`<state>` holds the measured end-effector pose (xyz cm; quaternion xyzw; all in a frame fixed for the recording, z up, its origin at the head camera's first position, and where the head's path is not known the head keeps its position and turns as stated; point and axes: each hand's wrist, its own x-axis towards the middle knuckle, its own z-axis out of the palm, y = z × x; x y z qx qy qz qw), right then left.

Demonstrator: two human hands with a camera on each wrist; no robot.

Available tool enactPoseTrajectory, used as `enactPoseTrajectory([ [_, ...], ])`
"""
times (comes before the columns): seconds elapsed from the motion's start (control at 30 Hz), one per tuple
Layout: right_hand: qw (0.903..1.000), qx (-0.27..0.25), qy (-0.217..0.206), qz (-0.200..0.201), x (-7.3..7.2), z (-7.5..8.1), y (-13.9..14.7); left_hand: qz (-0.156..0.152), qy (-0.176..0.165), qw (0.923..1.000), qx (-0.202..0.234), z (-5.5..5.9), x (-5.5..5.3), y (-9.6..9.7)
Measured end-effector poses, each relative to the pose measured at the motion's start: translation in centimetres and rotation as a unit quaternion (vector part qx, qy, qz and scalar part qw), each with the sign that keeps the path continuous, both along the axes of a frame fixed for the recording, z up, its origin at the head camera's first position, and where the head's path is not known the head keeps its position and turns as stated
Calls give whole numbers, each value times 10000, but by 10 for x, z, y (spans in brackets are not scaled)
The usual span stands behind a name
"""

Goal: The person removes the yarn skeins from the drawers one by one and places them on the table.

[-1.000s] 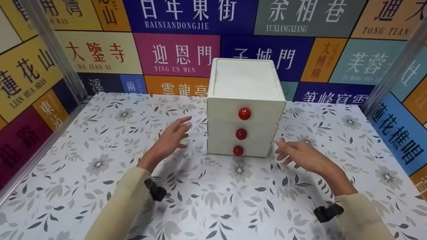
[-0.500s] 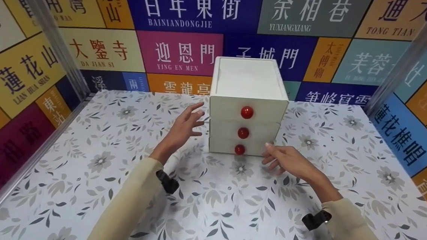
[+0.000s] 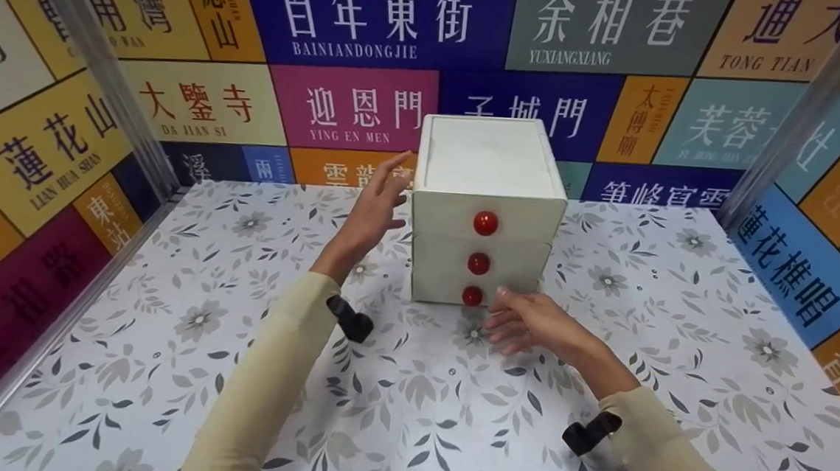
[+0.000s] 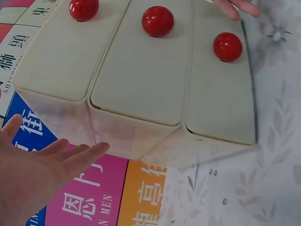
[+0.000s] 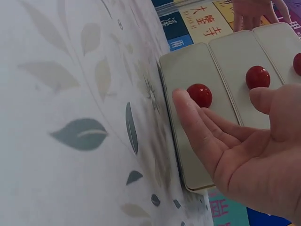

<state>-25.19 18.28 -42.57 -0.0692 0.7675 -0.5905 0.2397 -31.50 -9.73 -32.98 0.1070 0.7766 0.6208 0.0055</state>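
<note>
A white cabinet of three stacked drawers (image 3: pixel 456 253) stands on the table, each front bearing a round red knob. All three drawers are closed. Beside its left wall is my left hand (image 3: pixel 372 214), fingers spread and extended upward near the top edge, holding nothing. My right hand (image 3: pixel 536 321) is low in front of the cabinet, fingers loosely extended, just right of the bottom knob (image 3: pixel 472 296). In the right wrist view the fingertips overlap the lower edge of that knob (image 5: pixel 200 96), with the thumb near the middle knob (image 5: pixel 258 77). The right hand holds nothing.
A white tabletop (image 3: pixel 408 405) with a grey leaf and flower print lies under the cabinet. Walls of coloured sign panels (image 3: pixel 383 19) rise behind and at both sides, with clear corner posts (image 3: pixel 117 74). Each sleeve has a small black wrist camera (image 3: pixel 351 319).
My left hand has risen and moved forward along the cabinet's left side. The right hand has moved left from beside the cabinet to the front of the bottom drawer. The drawers have not moved.
</note>
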Motion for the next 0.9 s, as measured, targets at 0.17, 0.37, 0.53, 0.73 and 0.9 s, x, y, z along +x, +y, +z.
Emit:
enactPoseTrajectory([
  [0.17,9980,-425,-468,-71,-5,-6,-7,-114,101,9998,-99,7,-6,2],
  [0.37,9903,-980,-951,-251,-10,-14,-14,-293,26,9990,-340,14,-13,4],
  [0.53,9825,-1283,-1309,-322,-14,-20,-24,-446,-49,9985,-311,12,-19,7],
  [0.73,9749,-1622,-1414,-575,-18,-25,-35,-465,-107,9986,-241,11,-20,10],
  [0.9,9695,-1917,-1381,-657,-20,-29,-41,-520,-188,9981,-275,12,-21,12],
])
